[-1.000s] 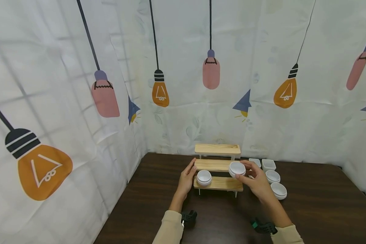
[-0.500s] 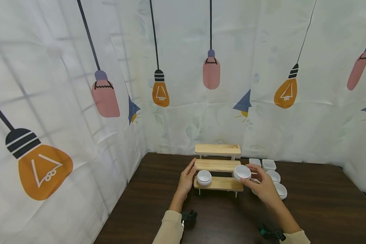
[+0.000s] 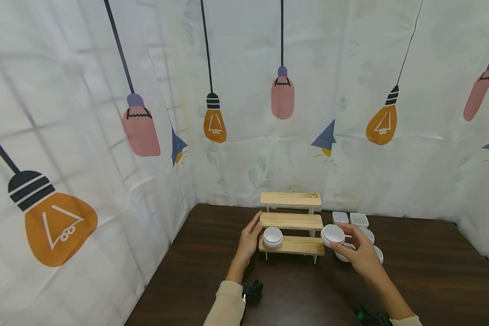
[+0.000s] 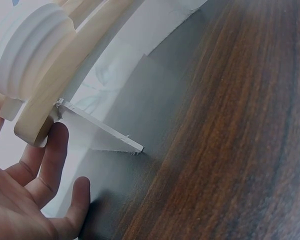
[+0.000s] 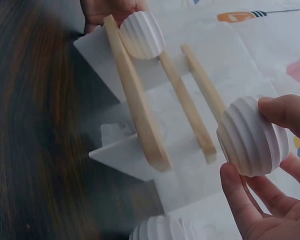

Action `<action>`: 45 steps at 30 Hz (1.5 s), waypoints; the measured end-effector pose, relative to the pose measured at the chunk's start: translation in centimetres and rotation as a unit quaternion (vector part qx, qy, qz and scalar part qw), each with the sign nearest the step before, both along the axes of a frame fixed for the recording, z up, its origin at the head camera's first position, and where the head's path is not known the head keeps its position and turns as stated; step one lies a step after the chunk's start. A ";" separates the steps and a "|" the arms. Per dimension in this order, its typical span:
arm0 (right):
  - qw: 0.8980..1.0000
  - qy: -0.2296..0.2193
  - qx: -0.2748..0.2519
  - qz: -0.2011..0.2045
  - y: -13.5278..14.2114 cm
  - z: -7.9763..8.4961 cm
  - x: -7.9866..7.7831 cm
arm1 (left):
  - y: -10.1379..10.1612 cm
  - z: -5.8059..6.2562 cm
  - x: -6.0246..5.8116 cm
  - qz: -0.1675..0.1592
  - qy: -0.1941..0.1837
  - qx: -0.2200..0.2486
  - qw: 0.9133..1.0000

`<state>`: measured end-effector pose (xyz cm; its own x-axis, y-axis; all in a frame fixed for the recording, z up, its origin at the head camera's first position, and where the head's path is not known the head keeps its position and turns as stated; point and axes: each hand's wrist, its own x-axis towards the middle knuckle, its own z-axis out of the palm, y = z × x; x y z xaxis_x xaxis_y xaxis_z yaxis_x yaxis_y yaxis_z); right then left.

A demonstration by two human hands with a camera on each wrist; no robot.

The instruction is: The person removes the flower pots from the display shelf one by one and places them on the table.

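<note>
My right hand (image 3: 361, 250) pinches a small white ribbed bowl (image 3: 333, 235) between thumb and fingers, just past the right end of the three-tier wooden shelf (image 3: 291, 221). In the right wrist view, this held bowl (image 5: 251, 136) is off the boards. A second ribbed bowl (image 3: 272, 237) sits at the left end of the lowest board. At the shelf's left side is my left hand (image 3: 247, 242), with one fingertip against the end of the lowest board (image 4: 65, 80) in the left wrist view. Its other fingers are loosely bent.
Two white square dishes (image 3: 359, 220) stand at the back right of the dark wooden table (image 3: 293, 294). Several round white bowls (image 3: 378, 254) are near them, partly hidden by my right hand. A patterned curtain (image 3: 244, 172) hangs behind the table.
My right hand has moved to the right with the bowl, from above the right end of the shelf's lower boards to beside the shelf. The left hand has not moved.
</note>
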<state>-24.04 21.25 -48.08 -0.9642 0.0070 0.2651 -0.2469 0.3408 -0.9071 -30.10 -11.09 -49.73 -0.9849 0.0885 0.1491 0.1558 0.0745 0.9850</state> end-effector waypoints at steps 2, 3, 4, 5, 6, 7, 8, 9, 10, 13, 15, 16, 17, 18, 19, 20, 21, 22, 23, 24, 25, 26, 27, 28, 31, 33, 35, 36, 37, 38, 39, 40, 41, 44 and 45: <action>1.000 0.001 -0.003 -0.002 0.3 -0.1 0.2 | 0.0 -0.1 0.0 0.001 0.000 0.001 1.000; 1.000 0.002 -0.004 -0.004 0.5 -0.2 0.3 | 0.0 -0.2 0.0 0.001 0.001 0.000 1.000; 1.000 0.005 -0.003 -0.006 0.7 -0.3 0.4 | 0.0 -0.2 0.0 0.002 0.001 0.000 1.000; 1.000 0.010 0.000 -0.010 0.8 -0.4 0.6 | 0.0 -0.2 -0.1 0.002 0.001 0.000 1.000; 1.000 0.013 0.001 -0.014 1.0 -0.5 0.7 | 0.0 -0.3 -0.1 0.002 0.002 -0.001 1.000; 1.000 0.017 0.004 -0.018 1.2 -0.6 0.8 | 0.0 -0.3 -0.1 0.002 0.001 -0.001 1.000; 0.999 0.024 0.005 -0.022 1.4 -0.8 0.9 | 0.0 -0.3 -0.1 0.001 0.000 -0.002 1.000; 0.999 0.030 0.007 -0.024 1.6 -0.9 1.0 | -0.1 -0.3 -0.2 0.001 -0.001 -0.003 1.000; 0.999 0.035 0.007 -0.026 1.8 -1.1 1.1 | -0.1 -0.3 -0.1 0.001 -0.002 -0.003 1.000; 0.999 0.047 0.003 -0.026 2.4 -1.5 1.3 | -0.1 -0.3 -0.1 0.000 -0.001 -0.005 1.000; 0.998 0.050 0.003 -0.027 2.6 -1.7 1.4 | -0.2 -0.3 -0.1 -0.001 0.000 -0.004 1.000; 0.998 0.049 0.003 -0.028 2.7 -1.7 1.5 | -0.2 -0.3 -0.1 -0.002 0.001 -0.003 1.000; 0.998 0.047 0.006 -0.029 2.8 -1.8 1.5 | -0.2 -0.3 -0.1 -0.003 0.002 -0.004 1.000; 0.999 0.044 0.009 -0.031 2.9 -1.8 1.6 | -0.2 -0.3 -0.1 -0.003 0.001 -0.003 1.000; 0.999 0.041 0.012 -0.031 3.0 -1.9 1.7 | -0.2 -0.3 -0.1 -0.003 0.001 -0.003 1.000; 0.999 0.038 0.012 -0.031 3.0 -1.9 1.7 | -0.2 -0.2 -0.1 -0.003 0.001 -0.003 1.000; 0.999 0.037 0.012 -0.029 3.1 -2.0 1.8 | -0.2 -0.2 -0.1 -0.003 0.000 -0.002 1.000; 0.999 0.036 0.013 -0.027 3.2 -2.0 1.9 | -0.2 -0.2 -0.1 -0.003 0.000 -0.003 1.000; 0.999 0.037 0.015 -0.026 3.2 -2.1 1.9 | -0.2 -0.2 -0.1 -0.003 0.000 -0.003 1.000; 0.999 0.039 0.015 -0.024 3.3 -2.2 2.0 | -0.2 -0.3 -0.1 -0.002 -0.001 -0.002 1.000; 0.999 0.040 0.014 -0.023 3.3 -2.4 2.0 | -0.2 -0.3 -0.2 -0.002 -0.001 -0.002 1.000; 0.999 0.041 0.011 -0.022 3.4 -2.5 2.1 | -0.2 -0.3 -0.2 -0.001 0.000 -0.002 1.000; 0.999 0.041 0.010 -0.022 3.4 -2.6 2.1 | -0.1 -0.3 -0.2 -0.001 0.000 -0.002 1.000; 0.999 0.041 0.010 -0.022 3.4 -2.7 2.1 | -0.1 -0.3 -0.2 -0.001 0.001 -0.002 1.000; 0.999 0.032 0.008 -0.021 3.5 -2.9 2.2 | -0.1 -0.2 -0.2 0.000 0.003 -0.002 1.000; 0.999 0.024 0.011 -0.020 3.6 -3.0 2.2 | -0.1 -0.2 -0.2 0.001 0.001 -0.002 1.000; 1.000 0.015 0.017 -0.019 3.7 -3.0 2.2 | -0.1 -0.2 -0.2 0.002 0.000 -0.005 1.000; 1.000 0.011 0.022 -0.019 3.7 -3.1 2.2 | -0.1 -0.2 -0.2 0.002 -0.001 -0.006 1.000; 0.999 0.008 0.026 -0.019 3.7 -3.1 2.2 | -0.1 -0.2 -0.2 0.001 -0.002 -0.006 1.000; 0.999 0.006 0.032 -0.019 3.8 -3.2 2.2 | -0.1 -0.2 -0.2 0.001 -0.004 -0.005 1.000; 0.999 0.006 0.039 -0.018 3.8 -3.3 2.2 | -0.1 -0.2 -0.2 0.000 -0.004 -0.006 1.000; 0.999 0.006 0.047 -0.018 3.9 -3.5 2.2 | -0.1 -0.2 -0.2 0.000 -0.003 -0.007 1.000; 0.999 0.007 0.051 -0.017 3.9 -3.6 2.1 | -0.1 -0.1 -0.2 0.000 -0.003 -0.007 1.000; 0.998 0.005 0.058 -0.013 4.1 -3.8 2.2 | -0.1 -0.1 -0.2 -0.001 -0.002 -0.007 1.000; 0.998 0.003 0.058 -0.010 4.2 -3.9 2.2 | -0.1 -0.1 -0.2 -0.001 -0.001 -0.007 1.000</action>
